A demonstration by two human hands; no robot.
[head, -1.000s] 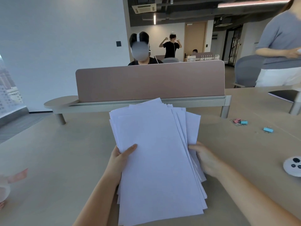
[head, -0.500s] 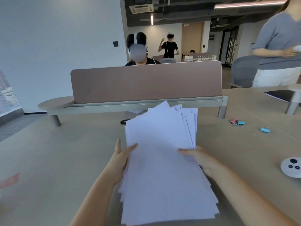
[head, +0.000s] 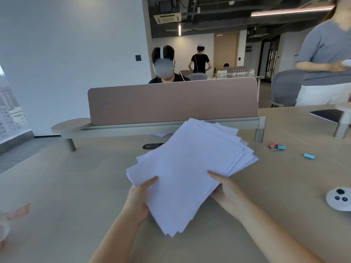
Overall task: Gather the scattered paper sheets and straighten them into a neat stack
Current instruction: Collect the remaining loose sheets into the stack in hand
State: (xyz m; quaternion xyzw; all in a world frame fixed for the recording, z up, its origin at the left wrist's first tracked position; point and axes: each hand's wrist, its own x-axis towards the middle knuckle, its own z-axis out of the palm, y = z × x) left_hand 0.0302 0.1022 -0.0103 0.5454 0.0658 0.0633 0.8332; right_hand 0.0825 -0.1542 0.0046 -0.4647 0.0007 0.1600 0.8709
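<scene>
Both hands, the left hand (head: 139, 198) and the right hand (head: 227, 192), pinch the messy paper sheets (head: 188, 168) held between them above the desk (head: 66, 186), so tap the edges down gently until they line up.

white wall (head: 76, 44) | window (head: 9, 111) left | mauve desk divider (head: 171, 101) | dark open ceiling (head: 228, 14)

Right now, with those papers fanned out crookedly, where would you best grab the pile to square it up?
Probably by its two long side edges, coming in from left and right. The paper stack is skewed, corners fanned out at the far right, so the left hand and right hand could press the sides flush.
</scene>
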